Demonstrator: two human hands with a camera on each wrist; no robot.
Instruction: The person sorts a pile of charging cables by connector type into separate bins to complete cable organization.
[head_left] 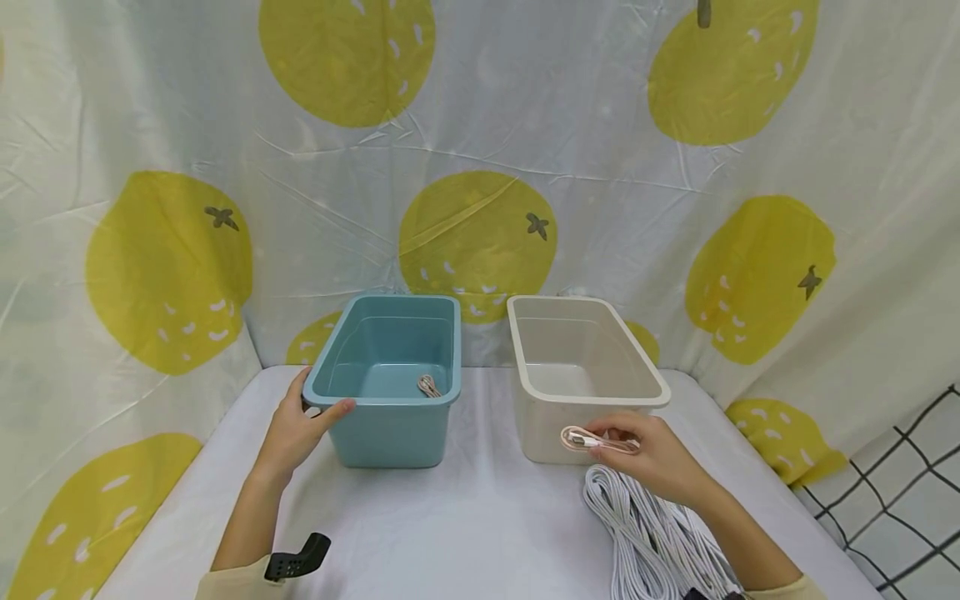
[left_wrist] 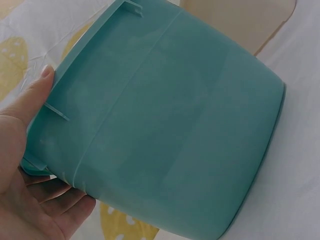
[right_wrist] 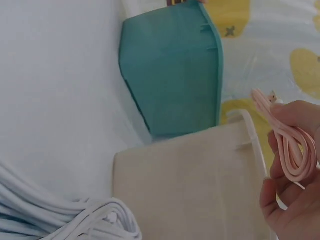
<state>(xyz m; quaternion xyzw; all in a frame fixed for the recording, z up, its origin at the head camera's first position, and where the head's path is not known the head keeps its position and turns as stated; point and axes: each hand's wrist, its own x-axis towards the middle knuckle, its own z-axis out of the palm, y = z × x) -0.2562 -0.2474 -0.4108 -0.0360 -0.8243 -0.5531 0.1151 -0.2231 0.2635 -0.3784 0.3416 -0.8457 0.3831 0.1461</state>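
Note:
My left hand [head_left: 294, 432] grips the near left corner of a teal bin [head_left: 390, 433], thumb over the rim and fingers down the outer side, as the left wrist view also shows. Inside that bin lies a small coiled cable [head_left: 428, 386]. Between thumb and fingers, my right hand [head_left: 660, 454] pinches a coiled pink USB cable [right_wrist: 292, 145] in front of a cream bin [head_left: 547, 429]. The cable's white plug end points left in the head view. Below the right hand lies a large bundle of white cables [head_left: 637, 533].
Both bins stand side by side on a white-covered table [head_left: 480, 533], the cream one on the right. A lemon-print curtain [head_left: 480, 108] hangs behind and to the sides. Black grid lines [head_left: 900, 492] mark a white surface at the lower right.

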